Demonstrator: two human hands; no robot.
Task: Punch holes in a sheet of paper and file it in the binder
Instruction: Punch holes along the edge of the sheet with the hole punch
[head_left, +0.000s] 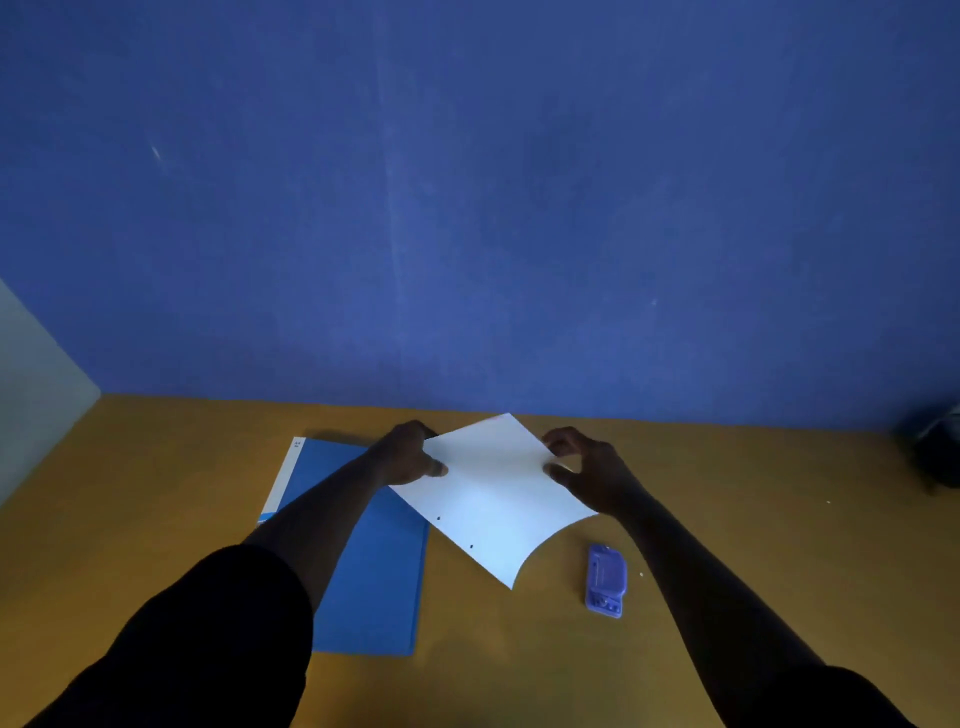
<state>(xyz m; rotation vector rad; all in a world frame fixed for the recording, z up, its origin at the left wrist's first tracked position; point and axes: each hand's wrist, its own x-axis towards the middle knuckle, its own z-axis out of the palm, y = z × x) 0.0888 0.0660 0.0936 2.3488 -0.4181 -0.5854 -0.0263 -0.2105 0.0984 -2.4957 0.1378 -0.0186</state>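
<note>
A white sheet of paper (493, 493) is held turned like a diamond above the yellow-brown table (727, 519), between both hands. The left hand (410, 452) pinches its left corner, thumb on top and fingers behind the edge. The right hand (587, 467) has its grip curled at the sheet's right edge, thumb and fingers touching the paper. Two small dark holes show near the sheet's lower left edge. The sheet's left part overlaps a closed blue binder (363, 571) lying flat on the table under the left forearm. A purple hole punch (605, 579) lies on the table just beside the sheet's lowest corner.
</note>
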